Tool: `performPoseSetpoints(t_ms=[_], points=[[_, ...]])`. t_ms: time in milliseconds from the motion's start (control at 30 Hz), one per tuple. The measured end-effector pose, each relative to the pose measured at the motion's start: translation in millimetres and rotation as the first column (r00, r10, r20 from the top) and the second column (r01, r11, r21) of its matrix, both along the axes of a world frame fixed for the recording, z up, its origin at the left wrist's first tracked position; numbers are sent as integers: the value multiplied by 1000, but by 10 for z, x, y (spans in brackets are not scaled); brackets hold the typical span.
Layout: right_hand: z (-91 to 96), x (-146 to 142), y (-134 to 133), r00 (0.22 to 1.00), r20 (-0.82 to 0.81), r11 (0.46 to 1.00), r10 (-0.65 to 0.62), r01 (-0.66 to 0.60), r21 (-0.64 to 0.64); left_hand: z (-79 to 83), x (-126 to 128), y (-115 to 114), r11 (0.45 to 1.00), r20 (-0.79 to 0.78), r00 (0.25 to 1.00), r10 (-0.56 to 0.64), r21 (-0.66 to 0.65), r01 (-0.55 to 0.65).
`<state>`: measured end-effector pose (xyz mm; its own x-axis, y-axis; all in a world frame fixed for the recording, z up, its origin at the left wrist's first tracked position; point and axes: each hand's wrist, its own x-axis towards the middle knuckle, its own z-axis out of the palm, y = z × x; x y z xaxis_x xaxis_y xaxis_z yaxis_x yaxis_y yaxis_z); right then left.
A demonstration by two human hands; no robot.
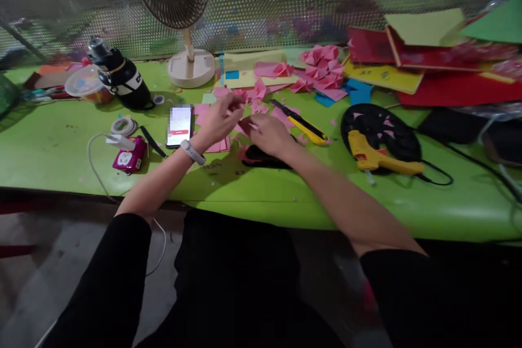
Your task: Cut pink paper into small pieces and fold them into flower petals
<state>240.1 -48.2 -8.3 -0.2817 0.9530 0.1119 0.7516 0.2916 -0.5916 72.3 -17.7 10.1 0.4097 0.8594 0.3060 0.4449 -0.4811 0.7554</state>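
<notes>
Where the forearms cross the near edge of the green table [265, 196], the left hand [220, 119] pinches one end of a pink paper piece [246, 126]. The right hand [271, 133] covers its other end, grip blurred beyond telling. Just past them lies a yellow knife [304, 124], farther back folded pink shapes [322, 65].

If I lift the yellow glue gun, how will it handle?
The glue gun looks like rigid plastic, so it is probably light. Its black cord trails to the right, so it will likely tug. It lies on its side, partly on the black disc, so it should not roll.
</notes>
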Motion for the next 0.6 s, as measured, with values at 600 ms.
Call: performPoseSetpoints(t_ms=[600], points=[[550,358,-304,752,508,906,420,-317,-280,-231,-172,-236,602,47,930,-364,-750,273]])
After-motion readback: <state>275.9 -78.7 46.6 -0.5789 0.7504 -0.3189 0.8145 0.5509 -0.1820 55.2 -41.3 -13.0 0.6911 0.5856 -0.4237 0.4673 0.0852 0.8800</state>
